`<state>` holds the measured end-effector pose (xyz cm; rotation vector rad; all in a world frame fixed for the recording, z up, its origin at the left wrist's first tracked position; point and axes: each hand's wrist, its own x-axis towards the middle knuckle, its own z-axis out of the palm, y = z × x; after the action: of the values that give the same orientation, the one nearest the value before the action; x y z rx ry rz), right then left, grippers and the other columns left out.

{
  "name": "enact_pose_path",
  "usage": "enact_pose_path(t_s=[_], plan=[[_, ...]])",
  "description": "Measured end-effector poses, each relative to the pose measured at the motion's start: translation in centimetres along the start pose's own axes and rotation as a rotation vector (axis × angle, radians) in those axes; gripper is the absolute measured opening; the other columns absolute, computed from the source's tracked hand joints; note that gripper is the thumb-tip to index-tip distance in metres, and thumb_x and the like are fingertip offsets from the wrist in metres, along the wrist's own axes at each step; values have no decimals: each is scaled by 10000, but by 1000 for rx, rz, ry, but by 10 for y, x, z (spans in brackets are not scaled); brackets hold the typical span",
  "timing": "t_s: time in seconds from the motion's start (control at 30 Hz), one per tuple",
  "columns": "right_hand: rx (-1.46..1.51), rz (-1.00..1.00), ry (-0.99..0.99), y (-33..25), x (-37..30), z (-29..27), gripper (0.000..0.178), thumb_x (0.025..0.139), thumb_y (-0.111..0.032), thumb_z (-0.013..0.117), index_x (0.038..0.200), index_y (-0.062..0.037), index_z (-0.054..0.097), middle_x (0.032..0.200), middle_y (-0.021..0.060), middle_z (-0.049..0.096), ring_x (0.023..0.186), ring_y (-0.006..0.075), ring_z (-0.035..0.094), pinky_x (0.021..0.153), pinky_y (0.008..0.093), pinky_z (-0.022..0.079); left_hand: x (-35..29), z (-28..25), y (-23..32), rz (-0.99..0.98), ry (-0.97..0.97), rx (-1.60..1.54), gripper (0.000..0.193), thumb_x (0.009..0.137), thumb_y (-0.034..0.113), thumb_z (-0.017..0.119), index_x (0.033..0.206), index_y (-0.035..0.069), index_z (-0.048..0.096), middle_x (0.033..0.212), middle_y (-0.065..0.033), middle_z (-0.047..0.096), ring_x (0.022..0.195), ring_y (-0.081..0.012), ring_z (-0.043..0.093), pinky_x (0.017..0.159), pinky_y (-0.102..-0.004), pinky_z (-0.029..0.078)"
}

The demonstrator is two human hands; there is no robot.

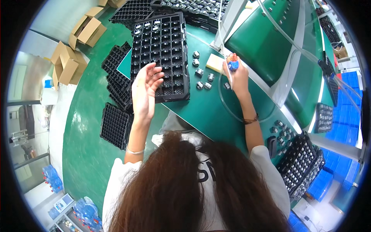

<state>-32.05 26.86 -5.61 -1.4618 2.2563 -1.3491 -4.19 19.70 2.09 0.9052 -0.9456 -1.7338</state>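
My left hand (146, 91) is raised over the near left part of a black plastic tray (187, 73). Its fingers are apart and nothing is in them. A few small silver parts sit in the tray's far left pockets; most other pockets look unfilled. My right hand (240, 75) is wrapped round a blue and orange hand tool (233, 65), whose exact kind I cannot make out. A clear hose (228, 116) loops below that hand. Between the hands, several small silver-and-black metal parts (199, 72) lie on the green table (189, 112). A pale yellow block (215, 63) is beside my right hand.
More black trays (116, 121) are stacked at the left, and filled trays (193, 7) lie at the far end. A green conveyor belt (262, 50) runs along the right behind a metal frame. Another filled tray (299, 162) and loose parts are near my right elbow. Cardboard boxes (69, 63) stand far left.
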Motion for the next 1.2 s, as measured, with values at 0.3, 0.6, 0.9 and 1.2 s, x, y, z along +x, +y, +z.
enact_pose_path(t_s=[0.3,0.6,0.9,1.2], plan=[[-39,-57,62,1,1,0,383,763,-323,674,981,-40,537,715,202,605,675,398,593,570,428,470,100,-30,14,478,-108,958,263,881,137,518,1124,54,579,1049,-41,619,939,-129,564,836,-264,436],[48,67,-186,-16,4,-57,637,612,-236,806,1113,-67,451,716,44,408,651,176,453,608,274,400,206,-66,32,921,-132,1601,280,793,69,571,1070,33,585,1048,-142,600,986,-302,552,878,-373,423],[153,167,-168,-16,5,-77,493,701,-147,745,1106,-66,476,682,-23,446,568,56,368,515,211,323,244,-59,24,625,-298,1501,192,788,130,620,959,47,648,883,-115,596,835,-240,604,749,-315,484],[151,225,-177,-10,4,-68,468,720,-153,733,1104,-71,479,689,-19,458,550,52,382,497,197,313,254,-30,11,691,-433,1463,182,746,162,681,882,40,672,865,-101,599,759,-228,605,694,-312,483]])
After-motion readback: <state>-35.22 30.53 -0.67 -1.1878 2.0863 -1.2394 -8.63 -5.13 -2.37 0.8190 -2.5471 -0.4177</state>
